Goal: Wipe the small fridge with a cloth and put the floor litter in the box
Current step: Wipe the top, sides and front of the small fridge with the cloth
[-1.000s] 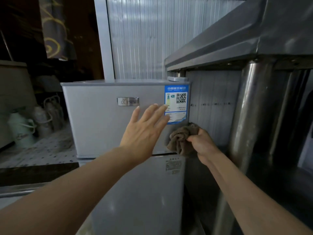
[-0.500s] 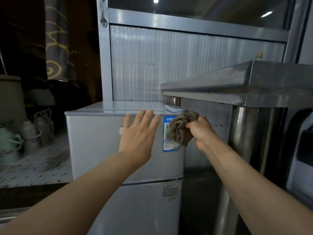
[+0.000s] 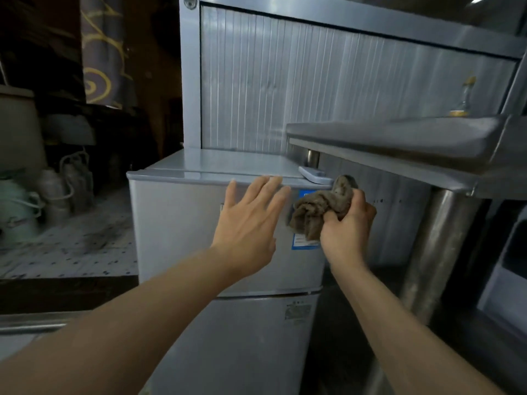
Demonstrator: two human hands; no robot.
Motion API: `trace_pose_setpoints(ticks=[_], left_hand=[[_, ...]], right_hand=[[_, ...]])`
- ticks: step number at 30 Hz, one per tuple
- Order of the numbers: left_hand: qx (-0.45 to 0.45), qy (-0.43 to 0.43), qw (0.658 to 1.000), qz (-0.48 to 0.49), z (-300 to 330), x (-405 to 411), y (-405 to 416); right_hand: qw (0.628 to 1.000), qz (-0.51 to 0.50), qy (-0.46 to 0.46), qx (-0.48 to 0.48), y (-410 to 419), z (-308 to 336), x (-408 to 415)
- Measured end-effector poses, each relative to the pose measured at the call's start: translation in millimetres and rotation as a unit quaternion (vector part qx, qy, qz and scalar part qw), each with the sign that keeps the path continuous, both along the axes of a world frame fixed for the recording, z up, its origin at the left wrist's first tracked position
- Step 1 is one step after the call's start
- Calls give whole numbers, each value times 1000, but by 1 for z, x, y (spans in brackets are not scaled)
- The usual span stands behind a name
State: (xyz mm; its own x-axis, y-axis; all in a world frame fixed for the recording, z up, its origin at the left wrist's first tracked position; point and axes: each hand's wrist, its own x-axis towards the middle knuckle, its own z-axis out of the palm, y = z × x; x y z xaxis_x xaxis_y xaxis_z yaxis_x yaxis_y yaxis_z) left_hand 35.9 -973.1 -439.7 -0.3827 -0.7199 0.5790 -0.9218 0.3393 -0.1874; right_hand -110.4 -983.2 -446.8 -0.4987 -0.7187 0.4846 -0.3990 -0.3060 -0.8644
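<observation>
A small silver two-door fridge (image 3: 176, 223) stands in the middle of the view, its top surface visible. My left hand (image 3: 251, 220) is spread open, flat against the upper door just below the top edge. My right hand (image 3: 346, 226) grips a crumpled brown cloth (image 3: 316, 209) held at the upper right corner of that door, over a blue label (image 3: 303, 245). A white hinge cover (image 3: 312, 174) sits on the fridge's top right corner. No litter or box is in view.
A stainless steel table (image 3: 399, 143) with a thick round leg (image 3: 433, 252) stands right beside the fridge, its edge overhanging near my right hand. A ribbed metal panel (image 3: 313, 89) lies behind. Pale jugs (image 3: 20, 212) stand on the tiled floor at the left.
Both hands rose up the upper door toward its top edge; the cloth went from the door's lower right corner to its upper right corner. The view tilted upward, showing the fridge's top.
</observation>
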Motion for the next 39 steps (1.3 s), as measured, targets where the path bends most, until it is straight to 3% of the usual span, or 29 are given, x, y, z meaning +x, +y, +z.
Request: trace_pose_setpoints(ticks=[3,9,15,21,27,34,39], left_hand=[[27,1,1000,-10,11,10,6],[114,66,991,30,44,43,15],[189,99,972,99,105,86,31],[276,144,939,146,167,121,40],[340,171,911,160,209,141,42],[386,162,896,145,232,158,47],[399,176,888,144,248,175,60]], right_hand=[[1000,3,-10,12,18,4,17],[996,24,63,54,38,30,54],[989,90,53,109,39,105,73],[972,109,117,171,4,177,94],[934,104,244,240,-41,217,128],[840,183,305,410,-46,225,146],[833,178,310,423,-20,240,150]])
